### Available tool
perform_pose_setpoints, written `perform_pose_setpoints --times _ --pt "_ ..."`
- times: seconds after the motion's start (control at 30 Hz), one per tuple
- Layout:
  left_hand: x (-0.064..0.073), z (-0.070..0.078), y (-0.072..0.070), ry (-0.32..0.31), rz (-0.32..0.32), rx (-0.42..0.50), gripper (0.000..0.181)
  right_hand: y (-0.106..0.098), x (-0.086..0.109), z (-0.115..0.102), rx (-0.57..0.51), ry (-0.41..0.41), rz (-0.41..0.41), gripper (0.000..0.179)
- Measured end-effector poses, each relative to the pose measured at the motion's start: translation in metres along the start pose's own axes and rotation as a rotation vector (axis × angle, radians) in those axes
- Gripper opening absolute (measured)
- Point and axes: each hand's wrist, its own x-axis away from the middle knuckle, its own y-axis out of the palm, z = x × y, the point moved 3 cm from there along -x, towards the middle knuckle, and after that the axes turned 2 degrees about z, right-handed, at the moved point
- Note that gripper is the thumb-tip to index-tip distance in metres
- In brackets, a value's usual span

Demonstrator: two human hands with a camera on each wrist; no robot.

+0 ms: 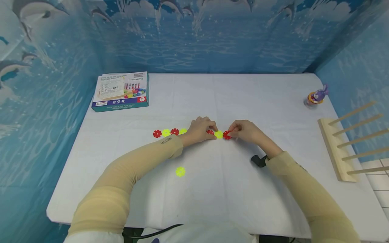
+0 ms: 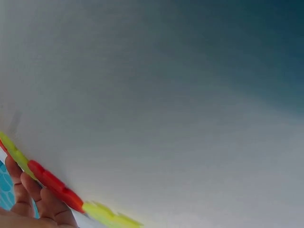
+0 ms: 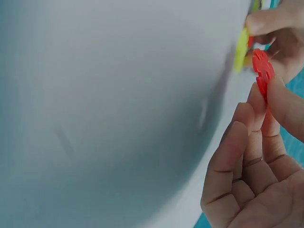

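A row of notched plastic discs, red and yellow by turns, lies across the table, from a red disc [image 1: 157,133] at its left end; my left hand [image 1: 200,130] hides its middle. That hand pinches the row near its right end, at a red disc [image 1: 210,132] beside a yellow disc [image 1: 218,134]. Between thumb and fingertips, my right hand [image 1: 247,131] holds another red disc [image 3: 262,69], tilted on edge close to that yellow one. In the left wrist view, fingers [image 2: 52,204] lie along the row's edge. A loose yellow disc [image 1: 180,171] lies nearer my body.
A flat printed box [image 1: 120,91] lies at the table's back left. On the right stands a wooden rack with several pegs [image 1: 337,148], and behind it a small purple figurine [image 1: 317,96]. A black device [image 1: 259,161] sits at my right wrist.
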Motion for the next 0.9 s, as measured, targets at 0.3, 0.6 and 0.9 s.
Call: perform_pose_setpoints --times 0.3,0.6,0.9 --pt "0.001 0.001 -0.002 -0.004 0.001 0.01 0.024 -0.003 -0.013 0.004 0.027 0.033 -0.012 0.02" --pt "0.001 0.001 -0.002 -0.012 -0.002 0.013 0.024 -0.003 -0.016 0.003 0.071 0.043 -0.01 0.02" --pt "0.002 0.001 -0.002 -0.001 0.009 0.011 0.024 0.001 -0.016 -0.004 0.105 0.089 0.0 0.021"
